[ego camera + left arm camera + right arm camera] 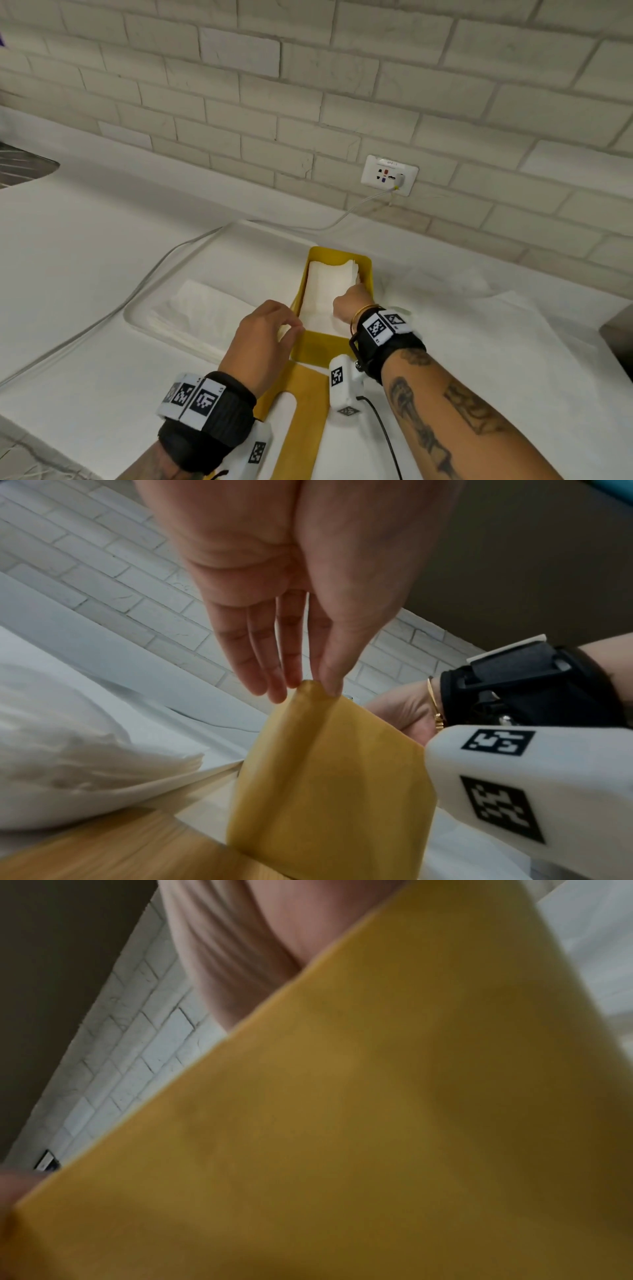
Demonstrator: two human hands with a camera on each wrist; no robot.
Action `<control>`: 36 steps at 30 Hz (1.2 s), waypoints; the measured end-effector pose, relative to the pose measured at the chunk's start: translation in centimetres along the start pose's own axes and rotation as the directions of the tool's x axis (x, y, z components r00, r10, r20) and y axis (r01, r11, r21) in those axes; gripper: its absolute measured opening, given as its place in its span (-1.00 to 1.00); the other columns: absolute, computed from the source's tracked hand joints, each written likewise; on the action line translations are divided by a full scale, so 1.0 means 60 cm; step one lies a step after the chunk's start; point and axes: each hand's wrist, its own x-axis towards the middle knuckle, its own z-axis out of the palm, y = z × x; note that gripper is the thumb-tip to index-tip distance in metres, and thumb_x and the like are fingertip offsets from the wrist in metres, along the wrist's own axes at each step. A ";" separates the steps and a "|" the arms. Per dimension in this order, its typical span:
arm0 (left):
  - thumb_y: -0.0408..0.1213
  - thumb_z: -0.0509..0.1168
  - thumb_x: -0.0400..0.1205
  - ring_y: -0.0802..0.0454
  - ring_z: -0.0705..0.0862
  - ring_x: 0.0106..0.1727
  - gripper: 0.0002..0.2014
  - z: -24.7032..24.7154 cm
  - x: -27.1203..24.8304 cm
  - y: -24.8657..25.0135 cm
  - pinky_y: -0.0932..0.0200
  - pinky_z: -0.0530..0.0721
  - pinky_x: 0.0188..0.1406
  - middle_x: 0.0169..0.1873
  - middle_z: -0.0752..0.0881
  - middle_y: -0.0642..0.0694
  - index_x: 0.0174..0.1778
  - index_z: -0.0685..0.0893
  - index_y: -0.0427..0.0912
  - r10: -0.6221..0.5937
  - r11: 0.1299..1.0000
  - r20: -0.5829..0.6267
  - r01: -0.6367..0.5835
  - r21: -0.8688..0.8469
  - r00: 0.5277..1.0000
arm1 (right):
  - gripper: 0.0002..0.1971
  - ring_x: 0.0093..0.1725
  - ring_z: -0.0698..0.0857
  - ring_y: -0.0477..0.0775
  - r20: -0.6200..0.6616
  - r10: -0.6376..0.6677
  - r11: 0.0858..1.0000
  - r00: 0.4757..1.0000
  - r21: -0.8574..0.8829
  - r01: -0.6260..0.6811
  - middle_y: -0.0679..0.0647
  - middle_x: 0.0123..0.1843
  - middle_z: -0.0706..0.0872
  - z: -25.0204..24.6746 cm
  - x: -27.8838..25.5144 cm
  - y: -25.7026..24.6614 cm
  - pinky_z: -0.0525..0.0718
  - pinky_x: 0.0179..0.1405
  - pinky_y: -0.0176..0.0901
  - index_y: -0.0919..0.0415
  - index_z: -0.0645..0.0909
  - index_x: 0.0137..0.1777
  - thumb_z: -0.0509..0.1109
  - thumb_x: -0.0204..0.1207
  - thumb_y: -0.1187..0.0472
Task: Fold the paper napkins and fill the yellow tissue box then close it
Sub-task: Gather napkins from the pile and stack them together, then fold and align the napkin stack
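The yellow box [337, 274] stands open on the white counter [85, 274], its long side running away from me toward the brick wall [308, 85], and everything else sits around it. Inside it lie folded napkins [325, 291], filling it from the near end to the far end. My left hand [263, 339] is at the box's near left corner; in the left wrist view the fingers [270, 653] are nearly straight and their tips, with the thumb, rest on the top edge of the box wall, so that hand is relaxed and grips nothing. My right hand [349, 301] reaches into the box from its right side, down onto the napkins; the fingers are hidden, and I cannot tell whether it holds anything. Left of the box a loose stack of napkins [202, 308] lies on a white tray [137, 320]. Just in front of the box the yellow lid [305, 411] lies flat on the counter, under my wrists. Beyond the box, a socket [389, 174] sits on the wall with a cable [154, 270] running from it across the counter.
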 end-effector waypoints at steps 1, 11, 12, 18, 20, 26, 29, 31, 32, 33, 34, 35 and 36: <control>-0.31 0.44 0.66 0.18 0.68 -0.06 -0.94 0.000 0.000 0.000 0.30 0.65 0.02 -0.03 0.71 0.08 -0.09 0.81 -0.09 -0.001 1.000 0.001 0.001 -0.001 1.000 | -0.44 0.54 0.50 0.41 0.004 0.003 1.000 1.000 -0.014 -0.003 0.45 0.57 0.46 0.001 -0.002 0.001 0.52 0.51 0.16 0.50 0.27 0.62 0.28 0.66 0.36; -0.31 0.44 0.67 0.21 0.68 -0.07 -0.92 0.004 -0.002 0.001 0.37 0.61 -0.01 -0.03 0.69 0.11 -0.11 0.79 -0.03 -0.016 1.000 0.009 0.016 -0.013 1.000 | 0.07 0.55 0.53 0.35 0.127 0.034 0.950 0.991 -0.313 0.007 0.39 0.72 0.24 -0.008 -0.023 -0.011 0.55 0.52 0.11 0.41 -0.41 0.71 0.46 0.63 0.23; -0.31 0.44 0.67 0.20 0.68 -0.07 -0.92 0.004 -0.002 0.001 0.36 0.61 0.00 -0.03 0.70 0.10 -0.11 0.79 -0.04 -0.015 1.000 0.006 0.015 -0.005 1.000 | 0.10 0.53 0.56 0.36 0.138 0.032 0.946 0.990 -0.325 0.015 0.40 0.69 0.30 -0.005 -0.023 -0.012 0.57 0.50 0.12 0.40 -0.42 0.70 0.48 0.62 0.23; -0.31 0.44 0.66 0.19 0.68 -0.06 -0.94 0.005 -0.003 0.002 0.26 0.68 0.01 -0.03 0.70 0.10 -0.10 0.80 -0.07 -0.020 1.000 -0.008 0.020 0.009 1.000 | 0.09 0.55 0.53 0.34 0.179 0.034 0.929 0.983 -0.367 0.035 0.37 0.66 0.35 -0.012 -0.033 -0.017 0.55 0.52 0.11 0.39 -0.34 0.73 0.51 0.61 0.15; -0.32 0.44 0.66 0.18 0.68 -0.06 -0.94 0.006 -0.002 0.002 0.26 0.67 0.02 -0.03 0.70 0.09 -0.10 0.80 -0.08 -0.018 1.000 -0.011 0.018 0.018 1.000 | 0.04 0.59 0.49 0.33 0.193 0.013 0.918 0.981 -0.391 0.065 0.36 0.71 0.27 -0.013 -0.033 -0.017 0.50 0.55 0.10 0.39 -0.28 0.73 0.49 0.63 0.14; -0.34 0.45 0.66 0.24 0.67 -0.06 -0.92 0.003 -0.004 0.002 0.29 0.66 0.00 -0.03 0.71 0.11 -0.09 0.80 -0.07 -0.016 1.000 -0.006 0.016 0.022 1.000 | 0.07 0.51 0.57 0.32 0.199 -0.018 0.895 0.980 -0.433 0.105 0.34 0.59 0.46 -0.005 -0.032 -0.019 0.59 0.46 0.04 0.41 -0.32 0.72 0.50 0.62 0.15; -0.29 0.43 0.68 0.17 0.69 -0.02 -0.94 0.003 -0.005 0.004 0.22 0.69 0.07 0.00 0.71 0.10 -0.07 0.80 -0.06 -0.037 0.999 0.003 0.037 0.023 0.999 | -0.02 0.41 0.64 0.29 0.190 -0.055 0.864 0.980 -0.482 0.142 0.30 0.50 0.54 -0.013 -0.038 -0.024 0.69 0.24 0.00 0.36 -0.07 0.73 0.53 0.57 0.03; -0.28 0.42 0.69 0.16 0.69 -0.01 -0.93 0.002 -0.006 0.004 0.23 0.68 0.08 0.02 0.71 0.11 -0.06 0.79 -0.04 -0.040 0.999 0.006 0.040 0.026 0.999 | -0.16 0.42 0.61 0.28 0.182 -0.119 0.769 0.976 -0.605 0.206 0.29 0.53 0.47 -0.021 -0.043 -0.026 0.66 0.25 0.03 0.30 0.14 0.69 0.47 0.59 -0.07; -0.28 0.42 0.69 0.16 0.69 -0.01 -0.93 0.002 -0.006 0.004 0.24 0.67 0.08 0.02 0.71 0.11 -0.06 0.79 -0.03 -0.039 0.999 0.007 0.039 0.027 0.999 | -0.23 0.46 0.56 0.29 0.184 -0.171 0.716 0.968 -0.652 0.251 0.28 0.57 0.39 -0.027 -0.050 -0.028 0.62 0.33 0.07 0.26 0.21 0.68 0.41 0.62 -0.10; -0.28 0.41 0.69 0.16 0.69 -0.01 -0.93 0.002 -0.006 0.004 0.25 0.67 0.08 0.03 0.71 0.11 -0.06 0.79 -0.03 -0.037 0.999 0.009 0.036 0.028 0.999 | -0.32 0.48 0.53 0.30 0.202 -0.237 0.665 0.950 -0.680 0.310 0.26 0.59 0.34 -0.032 -0.057 -0.030 0.58 0.41 0.09 0.23 0.29 0.66 0.35 0.66 -0.09; -0.28 0.41 0.69 0.16 0.69 -0.01 -0.92 0.002 -0.005 0.004 0.25 0.66 0.08 0.03 0.71 0.11 -0.06 0.79 -0.03 -0.034 0.999 0.013 0.034 0.032 0.999 | -0.43 0.48 0.52 0.29 0.239 -0.305 0.622 0.922 -0.683 0.383 0.24 0.58 0.36 -0.036 -0.063 -0.031 0.57 0.43 0.09 0.23 0.39 0.62 0.29 0.70 -0.05; -0.29 0.42 0.69 0.16 0.69 -0.01 -0.92 0.002 -0.005 0.004 0.24 0.65 0.07 0.03 0.71 0.11 -0.07 0.80 -0.03 -0.032 0.999 0.017 0.031 0.034 0.999 | -0.54 0.44 0.55 0.28 0.301 -0.349 0.590 0.887 -0.665 0.458 0.24 0.54 0.45 -0.038 -0.068 -0.032 0.59 0.40 0.07 0.25 0.51 0.53 0.23 0.73 0.01; -0.29 0.42 0.69 0.17 0.69 -0.01 -0.91 0.002 -0.005 0.005 0.23 0.65 0.07 0.03 0.71 0.12 -0.07 0.80 -0.03 -0.031 0.999 0.018 0.030 0.034 0.999 | -0.61 0.37 0.61 0.27 0.373 -0.348 0.587 0.860 -0.629 0.510 0.25 0.45 0.56 -0.035 -0.071 -0.030 0.63 0.32 0.03 0.30 0.62 0.40 0.17 0.76 0.08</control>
